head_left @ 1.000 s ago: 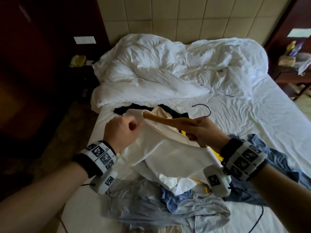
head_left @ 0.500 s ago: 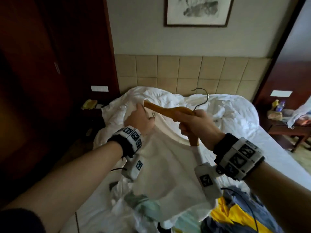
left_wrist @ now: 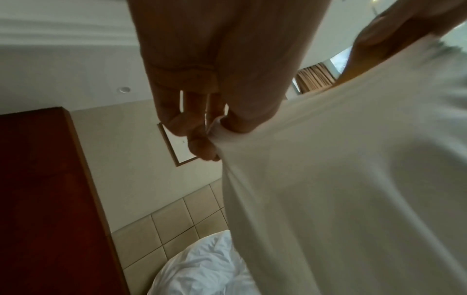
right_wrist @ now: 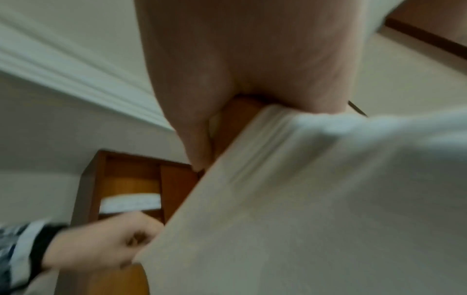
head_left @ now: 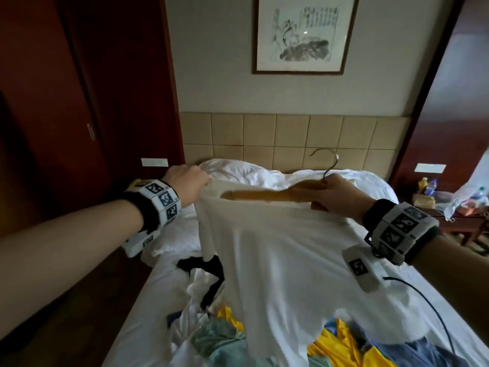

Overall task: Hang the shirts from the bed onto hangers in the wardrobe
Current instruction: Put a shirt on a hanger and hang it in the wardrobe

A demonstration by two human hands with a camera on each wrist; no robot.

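Bed (head_left: pixel 428 250), far: covered by loose clothes (head_left: pixel 230 337); white shirt (head_left: pixel 291 260), held raised above it, pinched at its left shoulder by left hand (head_left: pixel 185 185); wooden hanger (head_left: pixel 270 195), inside the collar, gripped by right hand (head_left: pixel 336 196).

A hotel-style bedroom: a bed (head_left: pixel 148 300) with rumpled white bedding beneath a padded tile headboard (head_left: pixel 291 139), a framed ink painting (head_left: pixel 304 33) above, dark wood panelling (head_left: pixel 79 102) and a bedside table (head_left: pixel 460 221) holding bottles.

Framed ink painting (head_left: pixel 299 33) above tiled headboard (head_left: pixel 291 139)
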